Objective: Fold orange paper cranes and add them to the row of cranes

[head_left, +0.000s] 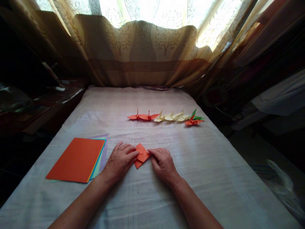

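A small folded piece of orange origami paper (pixel 142 155) lies on the cloth-covered surface between my hands, with creased flaps showing on top. My left hand (pixel 122 159) rests at its left side, thumb and fingers closed on that edge. At the right corner, my right hand (pixel 163 162) has its thumb and forefinger brought together against the paper. Left of my left hand lies a stack of coloured paper sheets (pixel 76 160), orange on top, with yellow, blue, pale green and purple edges showing.
Beyond my hands stands a row of folded paper cranes: red ones (pixel 143 117), cream ones (pixel 170 117), a green one (pixel 197 117) and an orange-red one (pixel 193 122). A patterned curtain (pixel 143 47) hangs at the far end. Dark furniture (pixel 54 98) stands on the left.
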Demonstrator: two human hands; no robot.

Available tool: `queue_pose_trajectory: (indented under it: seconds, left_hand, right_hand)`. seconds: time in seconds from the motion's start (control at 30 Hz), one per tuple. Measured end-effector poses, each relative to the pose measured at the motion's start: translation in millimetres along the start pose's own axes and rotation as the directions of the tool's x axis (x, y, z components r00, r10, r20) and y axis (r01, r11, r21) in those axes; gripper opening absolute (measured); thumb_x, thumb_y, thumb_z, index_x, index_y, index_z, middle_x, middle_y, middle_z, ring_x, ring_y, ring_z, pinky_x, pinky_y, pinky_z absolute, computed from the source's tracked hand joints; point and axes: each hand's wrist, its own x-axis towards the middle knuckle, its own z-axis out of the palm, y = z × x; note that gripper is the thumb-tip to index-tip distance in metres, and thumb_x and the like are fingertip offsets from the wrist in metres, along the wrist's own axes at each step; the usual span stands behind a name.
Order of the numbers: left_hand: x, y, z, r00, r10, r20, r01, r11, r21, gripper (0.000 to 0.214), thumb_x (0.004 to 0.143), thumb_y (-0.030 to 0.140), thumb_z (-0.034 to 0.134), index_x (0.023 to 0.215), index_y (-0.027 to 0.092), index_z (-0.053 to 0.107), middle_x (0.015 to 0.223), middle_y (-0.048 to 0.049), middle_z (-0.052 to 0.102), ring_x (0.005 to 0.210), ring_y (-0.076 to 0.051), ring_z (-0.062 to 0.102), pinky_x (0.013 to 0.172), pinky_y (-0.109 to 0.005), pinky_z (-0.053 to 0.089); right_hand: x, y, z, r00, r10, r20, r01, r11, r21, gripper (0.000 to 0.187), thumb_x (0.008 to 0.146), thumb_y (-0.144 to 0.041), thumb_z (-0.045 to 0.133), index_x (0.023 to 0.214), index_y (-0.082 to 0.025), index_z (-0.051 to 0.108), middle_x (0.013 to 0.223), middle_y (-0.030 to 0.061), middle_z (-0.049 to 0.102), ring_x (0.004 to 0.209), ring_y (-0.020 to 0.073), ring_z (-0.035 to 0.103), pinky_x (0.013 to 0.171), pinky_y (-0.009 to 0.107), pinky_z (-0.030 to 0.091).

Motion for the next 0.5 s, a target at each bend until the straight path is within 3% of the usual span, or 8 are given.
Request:
queue_pose_trajectory:
  seconds: [0.2, 0.5]
  left_hand:
    - [-9, -4, 10.1, 0.996, 0.074, -0.041, -0.071, 0.996, 0.056, 0.035, 0.091, 0.008, 0.048, 0.116, 0.024, 0.066, 0.11, -0.007, 0.069, 0.102, -0.022, 0.062, 0.101, -0.044, 0.042]
    - [-6, -18, 5.3, 0.992, 0.127, 0.021, -0.127, 0.992, -0.006, 0.034, 0.091, 0.007, 0.045, 0.112, 0.024, 0.066, 0.11, -0.0055, 0.071, 0.103, -0.019, 0.064, 0.105, -0.044, 0.039]
  right_hand:
    - [-2, -4, -3, 1.0, -0.005, 0.029, 0.004, 1.0, 0.028, 0.041, 0.077, -0.002, 0.052, 0.11, -0.022, 0.064, 0.103, 0.004, 0.071, 0.097, 0.0207, 0.061, 0.087, 0.036, 0.04]
    - [1, -6, -4, 0.992, -0.121, 0.042, 0.126, 0.983, -0.134, 0.021, 0.089, -0.016, 0.059, 0.107, -0.024, 0.066, 0.1, 0.0041, 0.069, 0.094, 0.019, 0.059, 0.084, 0.033, 0.041]
